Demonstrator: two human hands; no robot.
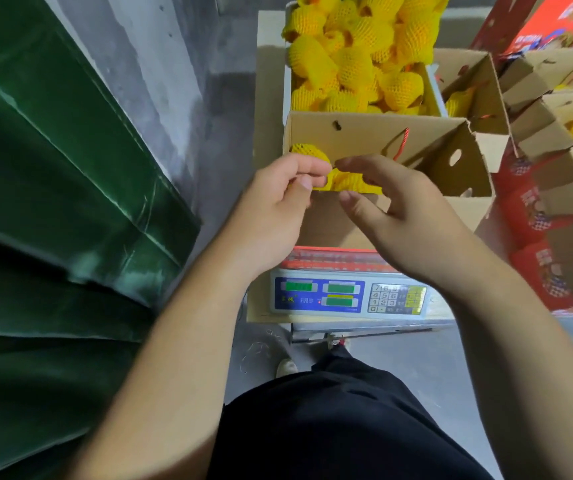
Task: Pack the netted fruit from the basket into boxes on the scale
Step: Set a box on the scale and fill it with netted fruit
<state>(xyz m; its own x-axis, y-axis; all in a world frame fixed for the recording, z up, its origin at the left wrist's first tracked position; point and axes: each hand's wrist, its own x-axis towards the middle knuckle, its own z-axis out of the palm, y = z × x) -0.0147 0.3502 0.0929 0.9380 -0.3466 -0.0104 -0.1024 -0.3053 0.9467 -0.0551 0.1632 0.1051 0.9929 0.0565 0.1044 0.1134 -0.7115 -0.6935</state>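
The scale (349,295) sits low in the middle, its blue display and keypad facing the person. An open cardboard box (375,140) stands on the scale, flaps up, with a red cord handle (402,142) hanging on its far inner wall. Just behind the box, farther from the scale, the basket (432,88) is heaped with fruit in yellow foam nets (354,60). Right of the scale stand more open boxes (555,109), some with a netted fruit inside, stacked against red printed cartons (534,216). Left of the scale hangs a dark green tarp (53,168) against a grey wall; bare concrete floor lies between the tarp and the scale.

Both hands are over the near edge of the box. The left hand (278,202) pinches the net of a fruit (344,180) between thumb and curled fingers. The right hand (406,216) has its fingers half spread and lightly bent, fingertips at the same net; whether they grip it I cannot tell. Another netted fruit (307,152) lies in the box's left corner, just above the left hand.

The rest of the box's inside, toward its right wall, shows bare cardboard. The raised right flap and the neighbouring boxes close that side; the left side of the scale is open.
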